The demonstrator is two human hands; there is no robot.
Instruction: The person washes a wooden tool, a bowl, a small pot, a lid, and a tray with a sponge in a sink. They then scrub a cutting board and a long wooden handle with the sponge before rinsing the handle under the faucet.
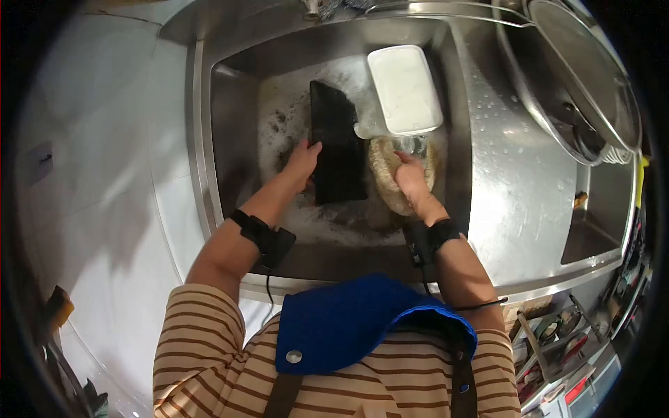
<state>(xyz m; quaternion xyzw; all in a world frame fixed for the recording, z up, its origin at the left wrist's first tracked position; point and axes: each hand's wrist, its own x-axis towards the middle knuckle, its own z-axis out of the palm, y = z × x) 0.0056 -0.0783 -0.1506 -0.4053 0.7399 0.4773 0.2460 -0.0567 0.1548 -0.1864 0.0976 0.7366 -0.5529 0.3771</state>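
Note:
A flat, black rectangular tray [337,150] stands over the soapy water in the steel sink. My left hand [303,161] is closed on its left long edge, with the thumb on the tray's dark face and the other fingers partly hidden. To the right, my right hand [411,175] is closed on a wet, yellowish mesh scrubbing cloth [384,167]. That cloth is bunched around the fingers and sits apart from the tray. Just above it lies a white rectangular plastic container [405,89], filled with or covered by something white.
The steel sink [221,139] has high walls around both hands. A wet metal drainboard [512,202] extends to the right, holding large round metal pans [585,70]. White tiles [104,188] border the left side. A rack with utensils [557,334] stands at lower right.

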